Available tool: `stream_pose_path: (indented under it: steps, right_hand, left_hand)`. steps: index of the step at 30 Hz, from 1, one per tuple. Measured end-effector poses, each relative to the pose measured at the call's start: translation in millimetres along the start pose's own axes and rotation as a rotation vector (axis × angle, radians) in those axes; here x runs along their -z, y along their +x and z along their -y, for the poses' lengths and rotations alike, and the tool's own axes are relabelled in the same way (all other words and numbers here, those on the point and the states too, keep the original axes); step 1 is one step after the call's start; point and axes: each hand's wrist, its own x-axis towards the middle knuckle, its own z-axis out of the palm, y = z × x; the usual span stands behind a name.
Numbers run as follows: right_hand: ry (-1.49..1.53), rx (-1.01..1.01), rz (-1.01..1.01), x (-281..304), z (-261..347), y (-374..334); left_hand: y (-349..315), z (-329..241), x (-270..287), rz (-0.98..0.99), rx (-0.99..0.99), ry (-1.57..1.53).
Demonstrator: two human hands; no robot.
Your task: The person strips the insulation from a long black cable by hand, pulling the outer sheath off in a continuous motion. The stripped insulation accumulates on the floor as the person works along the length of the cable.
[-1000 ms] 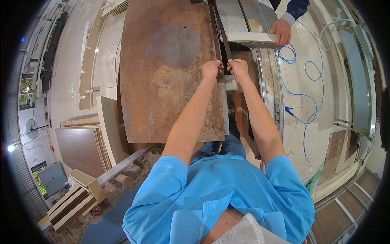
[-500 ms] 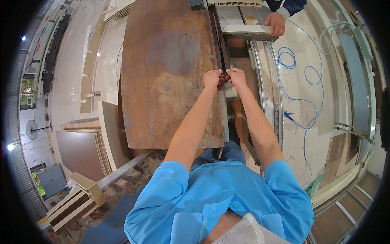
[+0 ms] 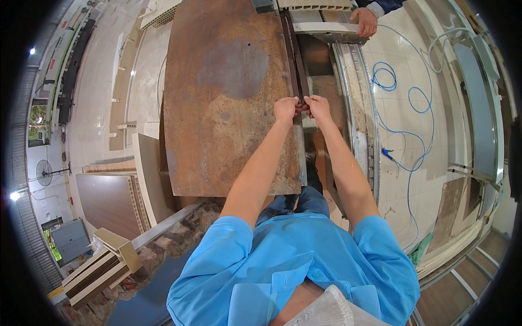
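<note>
The fingers (image 3: 310, 100) hide the dark strips' (image 3: 300, 70) near ends

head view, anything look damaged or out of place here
The brown plate at left looks rusted and blotchy, with a grey patch. On the floor at right, a blue hose and nozzle lie in untidy loops. The dark strips held by the left hand and right hand show no clear damage.

Two long, narrow, dark brown strips (image 3: 300, 68) run close side by side along the rusty plate's (image 3: 217, 125) right edge.
</note>
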Motion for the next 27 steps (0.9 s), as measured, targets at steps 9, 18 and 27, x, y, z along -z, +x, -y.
stream_pose_path:
  steps: [9,18,27]
  right_hand:
    - [0.02,-0.004,0.008,4.6,-8.3,-16.1]
    - [0.046,0.021,0.011,0.9,3.6,-23.2]
    - [0.051,0.045,0.047,-3.6,26.8,-7.0]
  left_hand:
    - [-15.5,7.0,9.1,0.006,0.028,-0.01]
    - [-13.6,5.7,9.2,0.034,0.045,-0.074]
    - [-3.8,-19.0,1.4,0.019,-0.047,-0.059]
